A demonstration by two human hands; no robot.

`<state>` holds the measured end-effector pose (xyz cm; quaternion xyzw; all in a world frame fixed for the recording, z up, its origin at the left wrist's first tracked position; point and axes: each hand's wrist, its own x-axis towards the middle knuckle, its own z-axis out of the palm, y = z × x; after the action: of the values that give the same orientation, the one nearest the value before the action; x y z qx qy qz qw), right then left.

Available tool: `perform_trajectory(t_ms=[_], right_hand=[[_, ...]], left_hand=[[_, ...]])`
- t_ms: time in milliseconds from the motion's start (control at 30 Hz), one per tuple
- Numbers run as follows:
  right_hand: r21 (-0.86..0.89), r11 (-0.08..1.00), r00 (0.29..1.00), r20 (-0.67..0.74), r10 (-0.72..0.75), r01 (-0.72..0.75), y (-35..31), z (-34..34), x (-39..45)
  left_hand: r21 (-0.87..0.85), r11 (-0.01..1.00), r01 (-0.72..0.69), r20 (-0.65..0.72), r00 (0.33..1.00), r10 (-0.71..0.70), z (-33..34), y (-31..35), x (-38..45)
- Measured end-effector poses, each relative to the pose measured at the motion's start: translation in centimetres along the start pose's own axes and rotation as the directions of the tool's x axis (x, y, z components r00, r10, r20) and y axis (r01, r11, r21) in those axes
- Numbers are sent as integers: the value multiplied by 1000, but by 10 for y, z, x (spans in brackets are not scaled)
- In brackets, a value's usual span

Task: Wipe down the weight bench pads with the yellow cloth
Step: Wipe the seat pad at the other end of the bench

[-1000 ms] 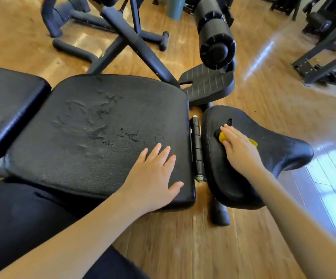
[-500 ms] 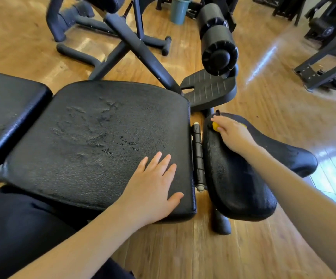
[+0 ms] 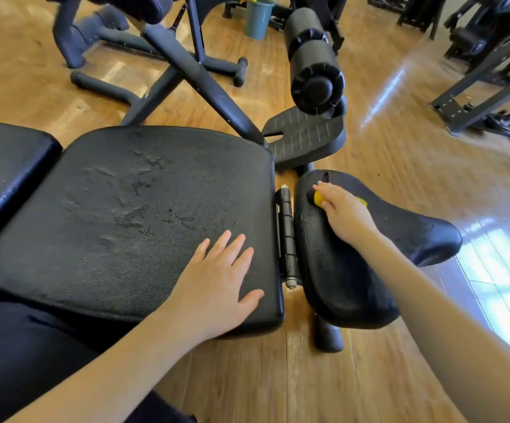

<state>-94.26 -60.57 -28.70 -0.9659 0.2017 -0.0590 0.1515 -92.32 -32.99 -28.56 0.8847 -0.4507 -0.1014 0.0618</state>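
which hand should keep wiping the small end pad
The right hand: it already holds the yellow cloth on the small pad. The left hand lies flat on the big pad.

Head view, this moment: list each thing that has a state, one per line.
left hand: flat, fingers straight, resting on the large pad
right hand: pressing the cloth onto the small pad
yellow cloth: bunched, mostly hidden under the hand
large pad: surface cracked and peeling
small pad: being wiped near its far end
hinge: exposed between the two pads
foam roller: untouched
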Motion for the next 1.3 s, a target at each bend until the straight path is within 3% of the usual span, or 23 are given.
perform_trajectory(t_ms=[133,233,433,500,733,800,1033,1300], right_hand=[[-35,995,996,6,-89,90,8,-5,-66],[-18,993,993,29,-112,113,20,-12,-61],[-59,988,987,-79,141,-146,37,-19,-1],[-63,983,981,-100,164,-170,27,-12,-5],[-69,991,992,-33,-118,115,2,0,-101],[-25,990,990,-7,-139,139,10,-10,-103],[-77,993,988,-128,83,-93,39,-18,-48],[-69,976,977,-28,-211,208,21,-2,-135]], left_hand=[[3,1000,-4,-3,1000,4,2,0,0],[11,1000,0,-2,1000,0,2,0,0],[-2,1000,3,-5,1000,-3,1,2,-1],[8,1000,5,4,1000,-5,0,2,-1],[21,1000,-2,27,1000,2,-1,1,-1],[14,1000,-1,28,1000,1,-2,1,-1],[7,1000,6,34,999,-7,-2,2,-1],[4,1000,11,32,999,-11,-3,2,-1]])
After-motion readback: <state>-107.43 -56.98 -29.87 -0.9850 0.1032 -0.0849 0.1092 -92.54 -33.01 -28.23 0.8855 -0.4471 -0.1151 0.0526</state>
